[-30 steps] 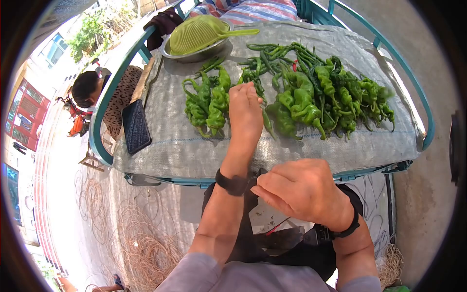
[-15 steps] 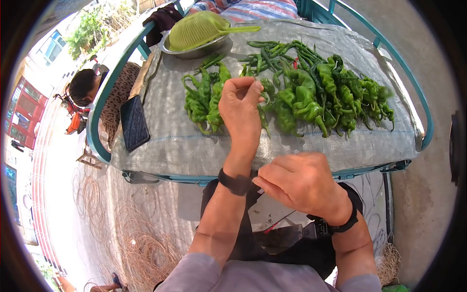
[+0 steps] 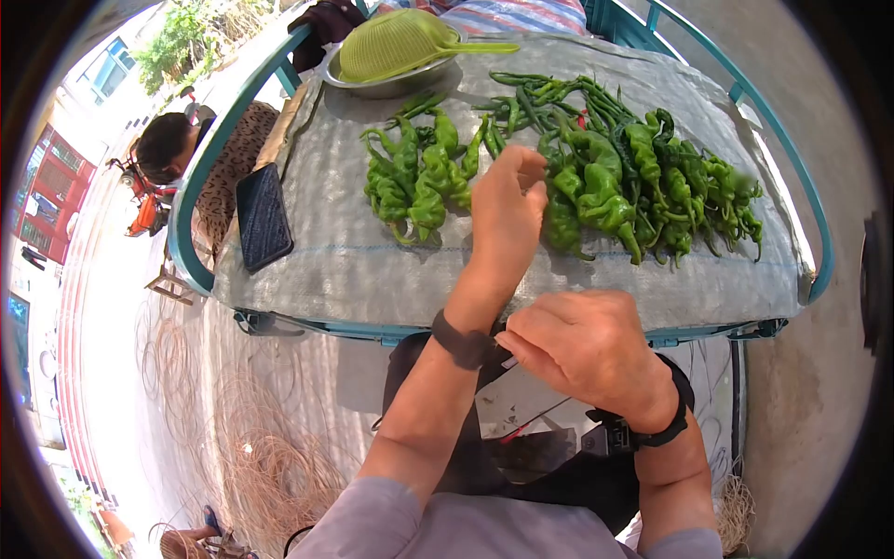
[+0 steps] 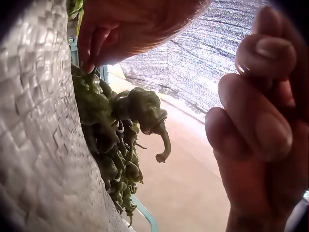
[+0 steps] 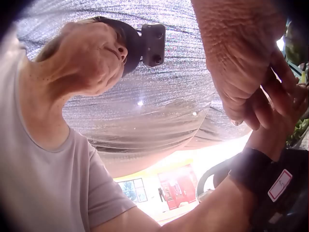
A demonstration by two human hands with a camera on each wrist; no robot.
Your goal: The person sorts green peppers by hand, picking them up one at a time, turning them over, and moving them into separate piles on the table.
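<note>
My left hand (image 3: 507, 210) reaches over the sheet at the left edge of a big heap of wrinkled green peppers (image 3: 601, 186). In the left wrist view, the left fingertips (image 4: 89, 66) are bent downward right at a pepper (image 4: 91, 99); whether they grip it I cannot tell. My right hand (image 3: 582, 345) hovers beside the black band (image 3: 461, 343) on the left wrist, thumb against curled fingers. Nothing shows between those curled fingers (image 4: 270, 130) in the left wrist view. A smaller group of green peppers (image 3: 424, 182) lies to the left.
Thin green chillies (image 3: 605, 102) lie behind the heap. A yellow-green strainer (image 3: 391, 47) sits on a metal bowl (image 3: 396, 86) at the back left. A phone (image 3: 264, 219) lies at the left edge. Teal rails (image 3: 780, 149) border the grey sheet (image 3: 372, 289). Another person (image 3: 205, 168) is beyond the left rail.
My left hand has moved right, from beside the smaller group toward the big heap, uncovering peppers at that group's right side. The right hand keeps its pose near the left wrist.
</note>
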